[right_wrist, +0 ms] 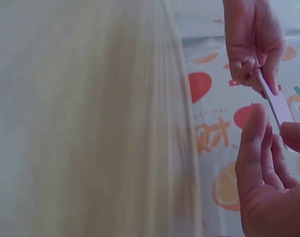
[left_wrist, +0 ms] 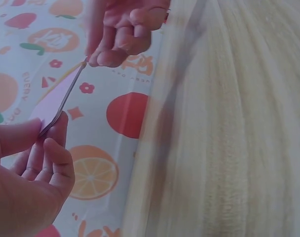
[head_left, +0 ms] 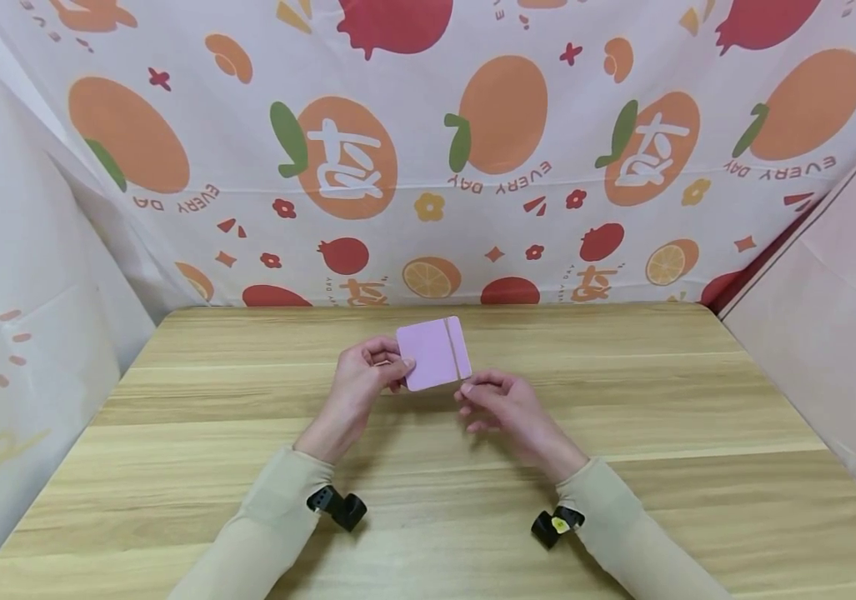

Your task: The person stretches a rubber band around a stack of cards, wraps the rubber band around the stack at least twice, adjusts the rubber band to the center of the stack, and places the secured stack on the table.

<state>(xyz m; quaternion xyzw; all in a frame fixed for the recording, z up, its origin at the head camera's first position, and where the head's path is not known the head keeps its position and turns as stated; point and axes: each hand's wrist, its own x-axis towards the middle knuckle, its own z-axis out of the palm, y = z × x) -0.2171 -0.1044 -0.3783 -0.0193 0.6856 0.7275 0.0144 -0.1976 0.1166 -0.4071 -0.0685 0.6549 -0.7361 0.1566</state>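
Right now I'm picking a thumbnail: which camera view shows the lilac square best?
The head view shows nearly the whole face of the lilac square, brown band included, with the left hand covering little. The left wrist view catches it at a steep slant; the right wrist view shows its thin edge and some face.

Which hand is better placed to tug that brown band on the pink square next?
Probably the right hand: it is at the lower end of the brown band, while the left hand pinches the opposite side of the pink square and could steady it.

Matt lilac square (head_left: 426,358), perhaps card, wood-grain tabletop (head_left: 623,383), creased cloth backdrop (head_left: 420,108)
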